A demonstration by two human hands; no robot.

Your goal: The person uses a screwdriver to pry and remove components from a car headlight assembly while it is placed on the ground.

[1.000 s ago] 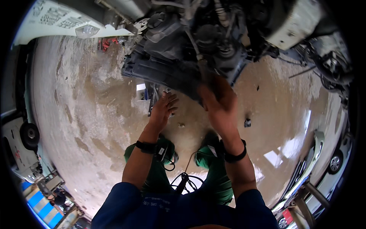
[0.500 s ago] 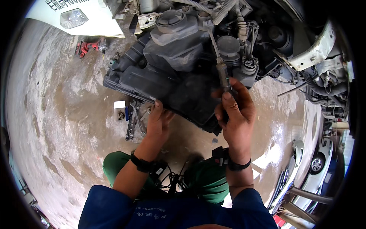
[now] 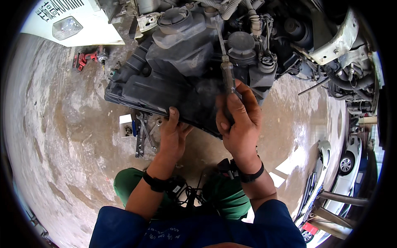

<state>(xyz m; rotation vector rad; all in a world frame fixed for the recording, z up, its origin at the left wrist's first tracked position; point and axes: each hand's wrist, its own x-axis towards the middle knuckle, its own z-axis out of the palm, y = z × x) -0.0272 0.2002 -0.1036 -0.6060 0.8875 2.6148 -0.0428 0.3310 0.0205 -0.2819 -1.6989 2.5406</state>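
My right hand (image 3: 243,120) is wrapped round the translucent, grimy handle of a screwdriver (image 3: 227,73). Its metal shaft points away from me, the tip ending by a small round fitting on top of a black plastic housing (image 3: 144,89); I cannot tell whether it touches. This wide, dusty housing carries a large round cap (image 3: 174,20) at the left and another round cap (image 3: 241,42) at the right. Along the housing's near edge, my left hand (image 3: 172,134) grips the rim, thumb on top and fingers underneath, partly hidden.
Below left, wrenches (image 3: 141,134) lie on the floor beside a small white box (image 3: 126,126) of small parts. A red power tool (image 3: 89,59) rests farther left, near a white panel with a lamp (image 3: 67,28). Corrugated hoses (image 3: 228,10) and metal brackets (image 3: 337,39) crowd the far side.
The housing and the screwdriver have shifted slightly left in view, along with the surroundings. My right hand has also moved left, still round the handle; my left hand keeps the rim.
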